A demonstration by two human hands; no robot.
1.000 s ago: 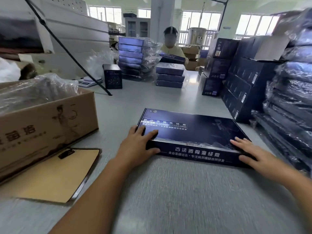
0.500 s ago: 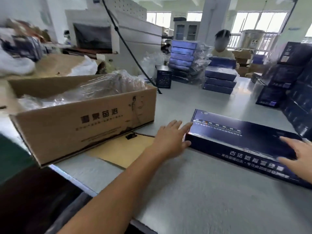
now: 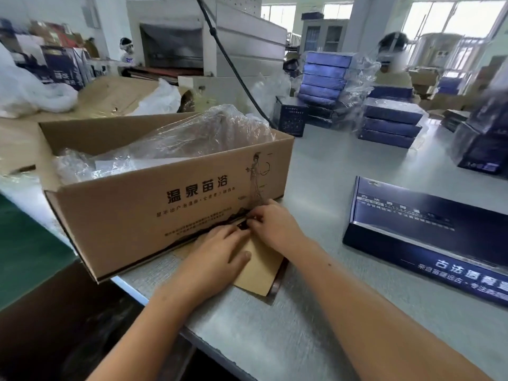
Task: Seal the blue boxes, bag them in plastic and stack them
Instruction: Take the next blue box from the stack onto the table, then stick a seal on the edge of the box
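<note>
— 2 hands, both at that brown sheet point(image 3: 258, 274)?
— Yes. The left hand point(image 3: 217, 254) lies flat on it, fingers straight, gripping nothing. The right hand point(image 3: 275, 224) has its fingertips curled in, pinching a small dark tab point(image 3: 243, 225) at the sheet's top edge, just beside the cardboard carton point(image 3: 165, 207).
— And the blue box point(image 3: 428, 237)?
— Flat on the grey table point(image 3: 330, 312), off to the right, apart from both hands.

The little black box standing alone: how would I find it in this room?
Find the big open cardboard carton of crinkly plastic on the grey table. Just past its far right corner stands the little black box, left of the wrapped stack of blue boxes. It is dark and upright; its neighbours are flat and blue.
</note>
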